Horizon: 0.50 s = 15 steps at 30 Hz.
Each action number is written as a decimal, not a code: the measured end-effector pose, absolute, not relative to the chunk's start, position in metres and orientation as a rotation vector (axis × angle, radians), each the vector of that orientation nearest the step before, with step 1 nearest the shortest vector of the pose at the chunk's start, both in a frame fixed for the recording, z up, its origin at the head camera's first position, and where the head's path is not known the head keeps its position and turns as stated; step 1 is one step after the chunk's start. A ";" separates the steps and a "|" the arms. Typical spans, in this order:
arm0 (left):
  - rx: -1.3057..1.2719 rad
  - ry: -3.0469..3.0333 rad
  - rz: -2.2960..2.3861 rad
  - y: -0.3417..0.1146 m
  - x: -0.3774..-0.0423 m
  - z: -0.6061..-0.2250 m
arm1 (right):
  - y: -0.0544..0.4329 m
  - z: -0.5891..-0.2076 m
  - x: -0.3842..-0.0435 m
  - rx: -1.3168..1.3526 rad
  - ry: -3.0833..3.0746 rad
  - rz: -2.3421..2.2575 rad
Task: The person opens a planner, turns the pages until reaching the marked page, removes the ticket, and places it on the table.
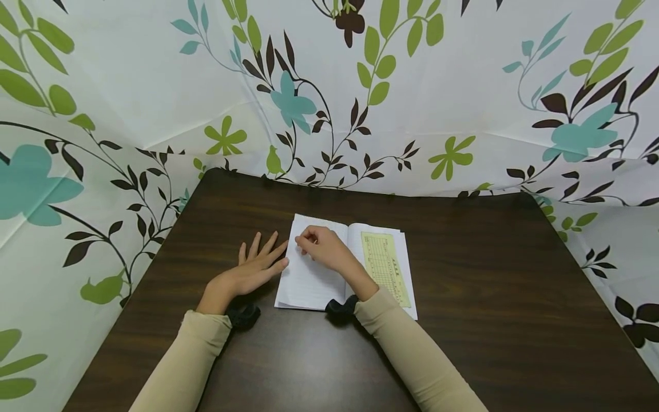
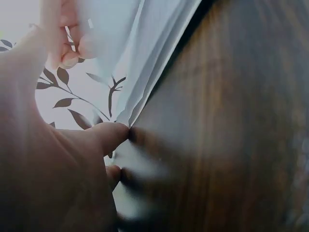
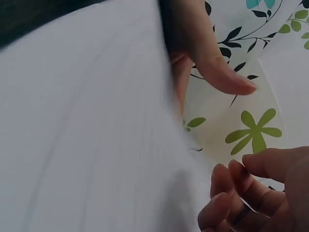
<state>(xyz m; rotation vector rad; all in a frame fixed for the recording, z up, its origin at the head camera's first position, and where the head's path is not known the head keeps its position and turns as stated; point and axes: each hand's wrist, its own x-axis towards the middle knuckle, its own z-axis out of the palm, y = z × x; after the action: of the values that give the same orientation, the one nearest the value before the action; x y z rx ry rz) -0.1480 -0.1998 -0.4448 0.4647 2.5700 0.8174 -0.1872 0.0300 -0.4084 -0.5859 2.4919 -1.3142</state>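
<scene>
An open notebook (image 1: 314, 283) with lined white pages lies on the dark wooden table (image 1: 494, 286). A yellow-green printed slip (image 1: 386, 266) with a grid covers much of its right page. My left hand (image 1: 252, 272) lies beside the notebook's left edge, fingers spread and straight; in the left wrist view its fingertips meet the page edges and tabletop. Over the upper part of the left page is my right hand (image 1: 325, 247), its fingers curled and the thumb tip close to the index fingertip. Nothing shows between those fingertips in the right wrist view.
Black bands (image 1: 243, 316) sit at both wrists, under beige sleeves (image 1: 417, 352). A white cloth (image 1: 329, 154) with leaf and flower prints hangs behind the table and along its sides. The table's far edge runs just beyond the notebook.
</scene>
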 end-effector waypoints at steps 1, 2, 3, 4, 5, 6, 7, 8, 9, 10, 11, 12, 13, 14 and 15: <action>0.468 2.577 0.805 -0.200 -0.148 -0.446 | 0.031 -0.409 -0.187 -0.580 2.494 -1.305; 0.479 2.588 0.792 -0.199 -0.148 -0.447 | 0.031 -0.409 -0.188 -0.577 2.496 -1.297; 0.486 2.601 0.773 -0.199 -0.149 -0.449 | 0.032 -0.410 -0.188 -0.576 2.496 -1.290; 0.494 2.613 0.761 -0.199 -0.149 -0.450 | 0.033 -0.411 -0.189 -0.577 2.497 -1.284; 0.504 2.622 0.748 -0.199 -0.149 -0.451 | 0.034 -0.411 -0.190 -0.577 2.494 -1.282; 0.515 2.630 0.735 -0.199 -0.150 -0.452 | 0.035 -0.412 -0.191 -0.577 2.491 -1.280; 0.520 2.640 0.715 -0.199 -0.150 -0.454 | 0.037 -0.412 -0.192 -0.578 2.490 -1.271; 0.526 2.646 0.709 -0.199 -0.150 -0.454 | 0.038 -0.413 -0.193 -0.579 2.487 -1.267; 0.525 2.648 0.708 -0.199 -0.150 -0.455 | 0.040 -0.413 -0.194 -0.580 2.485 -1.263; 0.524 2.649 0.708 -0.199 -0.150 -0.456 | 0.042 -0.414 -0.195 -0.577 2.484 -1.260; 0.526 2.650 0.705 -0.199 -0.150 -0.456 | 0.045 -0.414 -0.197 -0.576 2.482 -1.260; 0.525 2.650 0.704 -0.199 -0.150 -0.456 | 0.048 -0.414 -0.199 -0.575 2.485 -1.259; 0.526 2.649 0.704 -0.199 -0.150 -0.456 | 0.052 -0.413 -0.201 -0.574 2.491 -1.260; 0.527 2.646 0.707 -0.199 -0.150 -0.455 | 0.056 -0.411 -0.203 -0.566 2.496 -1.263; 0.535 2.642 0.722 -0.199 -0.150 -0.454 | 0.062 -0.409 -0.204 -0.552 2.504 -1.264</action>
<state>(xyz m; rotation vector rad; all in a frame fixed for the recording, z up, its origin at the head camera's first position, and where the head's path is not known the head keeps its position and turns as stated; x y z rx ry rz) -0.1497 -0.1993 -0.4542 0.5345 2.6425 0.7225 -0.2045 0.0620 -0.4089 -0.5524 2.5042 -1.2637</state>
